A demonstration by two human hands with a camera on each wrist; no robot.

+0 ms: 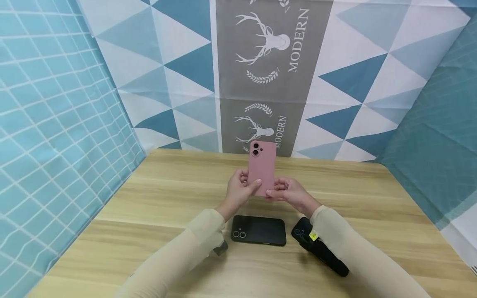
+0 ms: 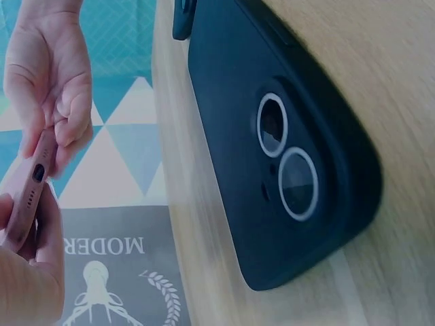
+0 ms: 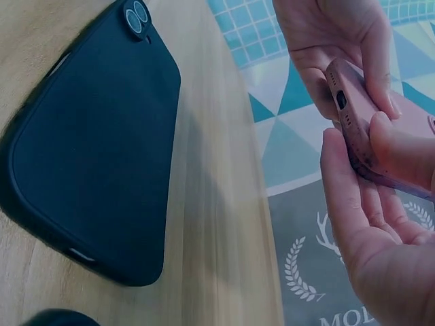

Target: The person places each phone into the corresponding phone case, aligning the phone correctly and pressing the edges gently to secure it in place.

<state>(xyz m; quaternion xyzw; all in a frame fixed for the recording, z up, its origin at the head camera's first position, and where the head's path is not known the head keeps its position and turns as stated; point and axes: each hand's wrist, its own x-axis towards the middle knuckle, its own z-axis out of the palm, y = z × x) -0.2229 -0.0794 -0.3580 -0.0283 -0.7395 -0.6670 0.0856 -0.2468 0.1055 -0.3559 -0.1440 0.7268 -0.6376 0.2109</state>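
A pink phone (image 1: 262, 167), its back with the camera lenses towards me, is held up above the table by both hands. My left hand (image 1: 238, 188) grips its left side, thumb across the lower back. With thumb and fingers my right hand (image 1: 292, 194) pinches the lower right corner. Both wrist views show the bottom edge of the pink phone (image 2: 30, 183) with its charging port. Below the hands a black phone (image 1: 258, 230) lies on the table with its two ringed lenses up; it fills much of the right wrist view, where the right hand (image 3: 380, 231) supports the pink phone.
Another dark phone (image 1: 302, 227) lies at the right, partly hidden by the right sleeve and a black item with a yellow tag (image 1: 313, 235). A small dark object (image 1: 221, 248) shows beside the left sleeve. Patterned cloth (image 1: 186, 74) hangs behind the wooden table (image 1: 179, 186).
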